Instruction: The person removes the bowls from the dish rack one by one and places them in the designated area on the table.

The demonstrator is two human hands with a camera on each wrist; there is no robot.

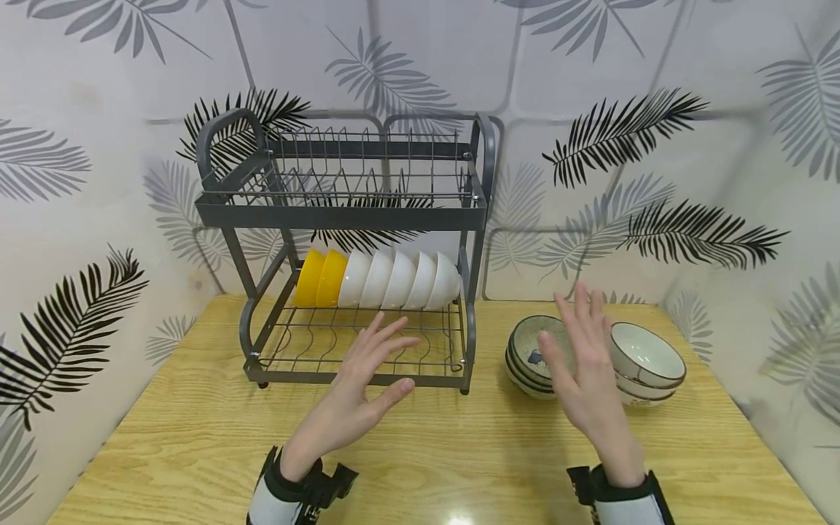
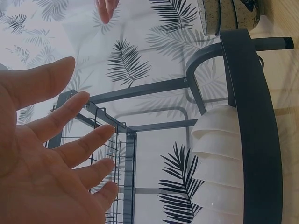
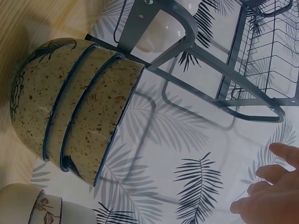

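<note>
Beyond the left hand stands the dish rack on the bench. The right hand hovers nearer the speckled bowl stack, just ahead, leftward. Both hands spread flat, holding nothing.

**Speckled bowls fill your right wrist view**

You see a stack of three speckled bowls on its side in this rotated view, rims nested, resting on the wooden table. Below it, at the frame's lower left, sits a pale bowl with a brown rim. The grey rack crosses the top, a white bowl showing inside it. Your right hand shows at the lower right, fingertips free, touching nothing.
</note>
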